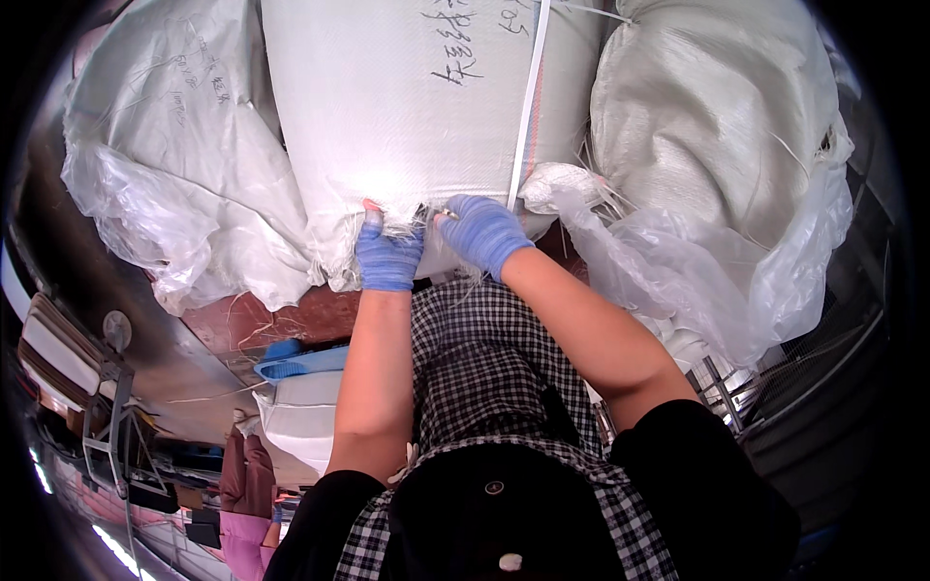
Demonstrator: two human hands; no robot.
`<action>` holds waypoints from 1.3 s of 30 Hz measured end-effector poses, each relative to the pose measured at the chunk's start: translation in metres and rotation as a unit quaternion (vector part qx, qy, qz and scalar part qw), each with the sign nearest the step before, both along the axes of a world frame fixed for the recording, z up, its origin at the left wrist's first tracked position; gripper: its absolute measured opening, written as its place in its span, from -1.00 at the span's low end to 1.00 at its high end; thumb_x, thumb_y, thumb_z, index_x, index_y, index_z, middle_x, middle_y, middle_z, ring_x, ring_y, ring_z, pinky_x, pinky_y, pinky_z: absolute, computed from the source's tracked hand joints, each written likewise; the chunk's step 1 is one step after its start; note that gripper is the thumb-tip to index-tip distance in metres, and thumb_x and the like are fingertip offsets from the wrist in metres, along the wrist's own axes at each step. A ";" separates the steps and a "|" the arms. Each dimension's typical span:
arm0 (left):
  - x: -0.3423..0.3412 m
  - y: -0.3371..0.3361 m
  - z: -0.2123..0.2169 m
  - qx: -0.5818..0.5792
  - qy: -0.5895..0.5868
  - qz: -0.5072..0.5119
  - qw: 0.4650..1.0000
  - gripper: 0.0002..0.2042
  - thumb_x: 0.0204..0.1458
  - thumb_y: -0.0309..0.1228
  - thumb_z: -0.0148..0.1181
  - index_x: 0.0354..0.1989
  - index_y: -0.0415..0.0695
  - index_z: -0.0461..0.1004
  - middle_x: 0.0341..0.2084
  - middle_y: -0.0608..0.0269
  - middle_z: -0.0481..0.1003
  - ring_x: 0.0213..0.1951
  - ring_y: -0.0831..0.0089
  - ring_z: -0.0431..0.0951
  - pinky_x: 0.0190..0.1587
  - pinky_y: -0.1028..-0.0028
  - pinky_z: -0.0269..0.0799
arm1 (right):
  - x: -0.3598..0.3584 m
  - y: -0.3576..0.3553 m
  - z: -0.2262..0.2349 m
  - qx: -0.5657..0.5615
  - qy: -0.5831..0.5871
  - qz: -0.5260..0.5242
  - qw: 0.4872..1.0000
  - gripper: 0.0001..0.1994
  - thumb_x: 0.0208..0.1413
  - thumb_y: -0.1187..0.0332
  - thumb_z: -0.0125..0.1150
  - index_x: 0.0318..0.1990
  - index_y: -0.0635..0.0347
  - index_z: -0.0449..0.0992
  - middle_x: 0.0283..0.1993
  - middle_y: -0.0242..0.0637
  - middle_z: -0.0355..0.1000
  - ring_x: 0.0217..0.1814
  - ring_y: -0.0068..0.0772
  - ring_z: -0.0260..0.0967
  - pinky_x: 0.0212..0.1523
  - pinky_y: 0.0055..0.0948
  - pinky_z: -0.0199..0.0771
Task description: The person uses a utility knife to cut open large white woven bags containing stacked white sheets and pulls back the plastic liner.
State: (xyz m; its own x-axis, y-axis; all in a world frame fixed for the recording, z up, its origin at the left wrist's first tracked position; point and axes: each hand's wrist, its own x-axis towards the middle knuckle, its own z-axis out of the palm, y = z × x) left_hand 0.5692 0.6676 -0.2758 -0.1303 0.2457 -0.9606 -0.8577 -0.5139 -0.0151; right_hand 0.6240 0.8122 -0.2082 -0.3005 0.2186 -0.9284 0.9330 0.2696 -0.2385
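Observation:
A large white woven sack (pixel 387 107), with dark handwriting on it, stands upright in front of me. Its near edge is torn into loose white strands (pixel 399 221). My left hand (pixel 389 254), in a blue knit glove with bare fingertips, is closed on this frayed edge, thumb on top. Just to its right, my right hand (pixel 484 234), gloved alike, is bent with thumb and fingers together beside the strands. What it pinches is too small to make out. A white strap (pixel 529 107) runs down the sack and ends behind the right hand.
Another white sack with clear plastic film (pixel 145 223) leans at left. A bulging sack (pixel 697 116) and more film (pixel 746 281) sit at right. Below are a reddish-brown surface (pixel 252 324) and a blue plastic object (pixel 305 363). Another person (pixel 247 484) stands at lower left.

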 end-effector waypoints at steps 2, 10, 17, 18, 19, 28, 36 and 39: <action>0.002 -0.005 -0.004 0.028 0.004 0.007 1.000 -0.58 0.00 -0.17 0.14 -0.07 -0.22 0.32 -0.15 0.12 0.41 -0.07 0.18 0.39 0.04 0.16 0.33 | -0.008 0.002 0.002 -0.003 -0.013 0.001 1.000 -0.61 0.03 0.11 0.00 -0.22 0.28 0.50 -0.28 0.04 0.45 -0.20 -0.05 0.42 -0.10 -0.27 0.37; 0.002 -0.011 -0.004 0.123 -0.008 0.036 0.992 -0.53 -0.04 -0.19 0.19 -0.07 -0.28 0.30 -0.11 0.02 0.40 -0.05 0.13 0.40 0.09 0.16 0.30 | -0.022 0.012 0.004 -0.007 -0.014 0.017 1.000 -0.66 0.02 0.18 -0.03 -0.24 0.26 0.51 -0.28 0.02 0.45 -0.19 -0.07 0.42 -0.08 -0.26 0.37; -0.006 -0.009 0.009 0.150 -0.034 0.049 0.987 -0.58 -0.01 -0.24 0.16 -0.06 -0.28 0.31 -0.14 0.04 0.42 -0.06 0.14 0.43 0.04 0.21 0.38 | -0.043 0.108 0.050 0.111 0.062 -0.177 0.976 -0.77 0.00 0.21 0.09 -0.33 0.18 0.51 -0.46 -0.17 0.45 -0.33 -0.28 0.44 -0.41 -0.43 0.45; -0.008 -0.003 0.014 0.153 -0.035 0.043 0.987 -0.59 0.00 -0.25 0.15 -0.06 -0.28 0.31 -0.15 0.05 0.43 -0.07 0.14 0.43 0.04 0.21 0.39 | -0.021 0.093 0.043 0.077 0.137 -0.067 0.985 -0.73 0.00 0.18 0.08 -0.31 0.20 0.51 -0.41 -0.14 0.45 -0.31 -0.24 0.44 -0.36 -0.39 0.45; -0.009 0.002 0.018 0.155 -0.037 0.037 0.987 -0.60 0.01 -0.25 0.14 -0.07 -0.28 0.32 -0.15 0.05 0.44 -0.08 0.15 0.44 0.03 0.21 0.39 | -0.001 0.078 0.040 0.050 0.119 -0.017 0.991 -0.70 0.01 0.16 0.06 -0.30 0.22 0.50 -0.36 -0.11 0.46 -0.28 -0.20 0.44 -0.30 -0.35 0.44; -0.024 0.014 0.043 0.003 -0.073 -0.016 0.997 -0.66 0.04 -0.35 0.11 -0.08 -0.32 0.32 -0.18 0.02 0.44 -0.13 0.18 0.47 -0.07 0.21 0.47 | -0.021 0.018 0.026 -0.010 -0.030 0.009 0.999 -0.62 0.04 0.14 -0.04 -0.20 0.28 0.49 -0.23 0.05 0.44 -0.14 -0.05 0.40 -0.06 -0.25 0.35; -0.024 0.000 0.034 0.026 -0.086 -0.008 0.996 -0.72 0.03 -0.41 0.11 -0.14 -0.32 0.34 -0.22 0.04 0.45 -0.19 0.20 0.49 -0.16 0.29 0.51 | -0.026 0.056 -0.010 0.127 0.082 0.427 0.892 -0.72 0.03 0.23 -0.01 -0.36 0.26 0.52 -0.38 0.09 0.45 -0.34 -0.08 0.46 -0.30 -0.26 0.47; -0.026 -0.007 0.034 0.064 -0.091 -0.022 0.994 -0.75 0.01 -0.41 0.13 -0.18 -0.30 0.36 -0.26 0.07 0.46 -0.23 0.22 0.50 -0.23 0.34 0.53 | 0.016 0.147 -0.024 0.324 0.216 0.098 0.916 -0.85 -0.04 0.39 -0.02 -0.30 0.12 0.43 -0.49 -0.24 0.41 -0.44 -0.37 0.41 -0.45 -0.41 0.44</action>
